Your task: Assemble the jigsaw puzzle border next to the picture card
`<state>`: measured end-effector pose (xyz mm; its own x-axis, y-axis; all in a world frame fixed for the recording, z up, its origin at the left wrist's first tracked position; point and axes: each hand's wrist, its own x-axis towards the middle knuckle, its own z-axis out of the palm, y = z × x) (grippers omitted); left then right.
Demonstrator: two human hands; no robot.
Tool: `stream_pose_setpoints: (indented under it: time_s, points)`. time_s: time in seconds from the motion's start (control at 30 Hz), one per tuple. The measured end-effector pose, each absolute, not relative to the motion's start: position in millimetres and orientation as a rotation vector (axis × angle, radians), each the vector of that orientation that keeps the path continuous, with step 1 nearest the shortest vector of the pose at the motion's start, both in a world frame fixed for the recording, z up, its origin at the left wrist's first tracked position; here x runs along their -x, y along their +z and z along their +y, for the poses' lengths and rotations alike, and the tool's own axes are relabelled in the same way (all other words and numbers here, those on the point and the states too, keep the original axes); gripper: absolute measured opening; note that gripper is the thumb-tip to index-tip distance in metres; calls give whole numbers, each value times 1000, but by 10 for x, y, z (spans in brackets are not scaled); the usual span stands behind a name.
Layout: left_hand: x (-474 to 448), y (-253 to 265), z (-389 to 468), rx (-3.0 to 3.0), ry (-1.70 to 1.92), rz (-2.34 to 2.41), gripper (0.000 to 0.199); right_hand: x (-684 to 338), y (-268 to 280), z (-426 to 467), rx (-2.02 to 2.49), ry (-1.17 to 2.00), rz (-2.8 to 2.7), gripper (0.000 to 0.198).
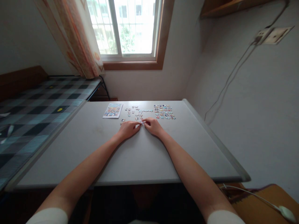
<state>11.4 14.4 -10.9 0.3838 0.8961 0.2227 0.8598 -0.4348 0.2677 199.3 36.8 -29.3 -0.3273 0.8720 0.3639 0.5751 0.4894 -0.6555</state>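
Both hands meet at the near end of a partly joined jigsaw puzzle (145,110) on the table. My left hand (128,129) rests on the tabletop, thumb and fingers closed on a small puzzle piece (141,123). From the other side, my right hand (153,126) pinches at the same spot, its fingertips nearly touching the left ones. The fingers cover much of what lies between them. Rows of loose puzzle pieces (163,112) lie beyond my right hand. More scattered pieces (129,112) lie beyond my left hand, near a printed picture sheet (113,110).
The white table (149,161) has raised edges at its left and right sides. A bed (70,90) with a checked cover stands along the left. Beyond the table are a window (135,28) and a curtain (72,37). A cable (226,82) hangs down the right wall.
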Motion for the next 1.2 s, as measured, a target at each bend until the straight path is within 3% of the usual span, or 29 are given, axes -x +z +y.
stream_pose_setpoints:
  time_s: [1.2]
  points:
    - [-124, -93, 137, -2528, 537, 1617, 28, -1993, -296, 393, 1246, 523, -2114, 25]
